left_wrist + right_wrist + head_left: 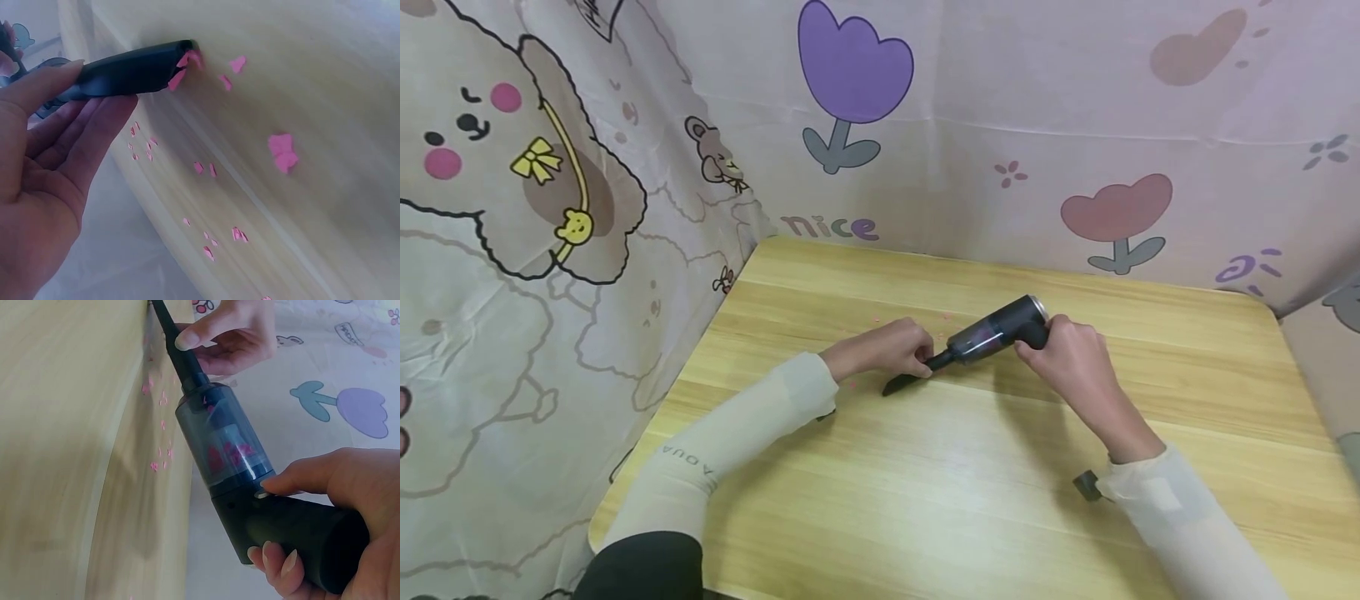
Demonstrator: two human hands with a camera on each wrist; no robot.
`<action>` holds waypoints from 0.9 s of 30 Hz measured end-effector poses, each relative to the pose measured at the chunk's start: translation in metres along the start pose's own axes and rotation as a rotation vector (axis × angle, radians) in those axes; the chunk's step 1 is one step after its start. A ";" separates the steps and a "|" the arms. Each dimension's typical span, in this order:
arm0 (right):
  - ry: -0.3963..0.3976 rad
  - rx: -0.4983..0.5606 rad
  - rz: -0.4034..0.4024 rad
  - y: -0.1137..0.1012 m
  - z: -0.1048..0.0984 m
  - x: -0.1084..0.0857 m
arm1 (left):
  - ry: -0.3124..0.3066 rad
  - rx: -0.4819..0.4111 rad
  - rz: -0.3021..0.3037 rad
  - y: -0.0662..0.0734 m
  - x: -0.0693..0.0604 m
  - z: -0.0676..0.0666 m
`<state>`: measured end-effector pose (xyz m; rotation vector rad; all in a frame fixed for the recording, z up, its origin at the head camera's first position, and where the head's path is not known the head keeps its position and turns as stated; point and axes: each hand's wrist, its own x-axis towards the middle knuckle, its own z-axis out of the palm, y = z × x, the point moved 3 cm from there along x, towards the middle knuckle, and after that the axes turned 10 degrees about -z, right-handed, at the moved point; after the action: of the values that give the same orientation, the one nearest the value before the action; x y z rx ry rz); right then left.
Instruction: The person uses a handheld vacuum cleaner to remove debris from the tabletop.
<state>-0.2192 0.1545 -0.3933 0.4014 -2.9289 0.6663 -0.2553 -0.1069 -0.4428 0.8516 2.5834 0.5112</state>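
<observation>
A black handheld vacuum cleaner [992, 332] slants above the wooden table, its narrow nozzle [125, 72] low at the left. My right hand [1075, 360] grips its handle, the thumb on a button in the right wrist view. Near the nozzle, my left hand [898, 346] pinches the black tube between thumb and fingers. Pink scraps [178, 78] cling at the nozzle's mouth. Through the clear dust cup [228, 440] more pink bits show. Loose pink paper scraps [283, 152] lie scattered on the table around the nozzle.
The wooden table [850, 500] meets a patterned cloth backdrop [970, 192] at its back edge and left side. Small dark pieces [1087, 485] hang at both sleeve cuffs.
</observation>
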 end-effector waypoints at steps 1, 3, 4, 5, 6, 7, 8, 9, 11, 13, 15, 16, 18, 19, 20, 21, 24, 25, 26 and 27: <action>-0.001 0.000 -0.003 -0.001 0.001 0.000 | 0.002 0.002 0.001 -0.001 -0.001 0.000; -0.001 0.003 -0.011 -0.002 0.001 0.001 | 0.004 0.006 0.002 -0.002 -0.002 0.001; -0.001 0.003 -0.013 -0.002 0.002 0.002 | 0.006 0.007 0.003 -0.003 -0.002 0.001; -0.001 0.002 -0.014 -0.003 0.002 0.002 | 0.006 0.009 0.005 -0.004 -0.003 0.001; 0.000 0.001 -0.016 -0.003 0.003 0.002 | 0.005 0.009 0.009 -0.004 -0.003 0.002; 0.001 0.000 -0.017 -0.003 0.003 0.002 | 0.006 0.007 0.010 -0.005 -0.003 0.002; 0.001 0.000 -0.016 -0.003 0.003 0.002 | 0.005 0.005 0.011 -0.005 -0.003 0.002; 0.001 -0.001 -0.017 -0.004 0.003 0.002 | 0.005 0.003 0.011 -0.005 -0.003 0.002; 0.002 -0.003 -0.020 -0.004 0.003 0.003 | 0.006 0.004 0.010 -0.005 -0.003 0.003; 0.004 -0.005 -0.023 -0.005 0.003 0.003 | 0.006 0.006 0.005 -0.006 -0.004 0.003; 0.005 -0.006 -0.028 -0.006 0.003 0.003 | 0.005 0.006 -0.005 -0.006 -0.005 0.003; 0.004 -0.005 -0.030 -0.006 0.003 0.004 | 0.004 0.005 -0.011 -0.007 -0.005 0.003; -0.003 -0.001 -0.033 -0.008 0.004 0.004 | 0.001 -0.006 -0.021 -0.007 -0.007 0.003; -0.007 0.001 -0.033 -0.008 0.004 0.004 | -0.001 -0.009 -0.026 -0.007 -0.008 0.002; -0.010 0.003 -0.034 -0.009 0.005 0.004 | -0.002 -0.014 -0.030 -0.007 -0.009 0.002; -0.014 0.004 -0.033 -0.009 0.005 0.004 | -0.002 -0.017 -0.032 -0.008 -0.009 0.002; -0.024 0.010 -0.025 -0.010 0.007 0.005 | -0.006 -0.029 -0.030 -0.009 -0.010 0.002; -0.026 0.011 -0.024 -0.010 0.007 0.005 | -0.007 -0.029 -0.027 -0.010 -0.011 0.002; -0.028 0.013 -0.022 -0.010 0.008 0.005 | -0.008 -0.033 -0.026 -0.010 -0.011 0.002; -0.031 0.014 -0.021 -0.011 0.008 0.006 | -0.008 -0.034 -0.021 -0.011 -0.011 0.002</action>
<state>-0.2219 0.1404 -0.3950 0.4478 -2.9464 0.6840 -0.2515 -0.1219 -0.4472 0.8123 2.5658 0.5433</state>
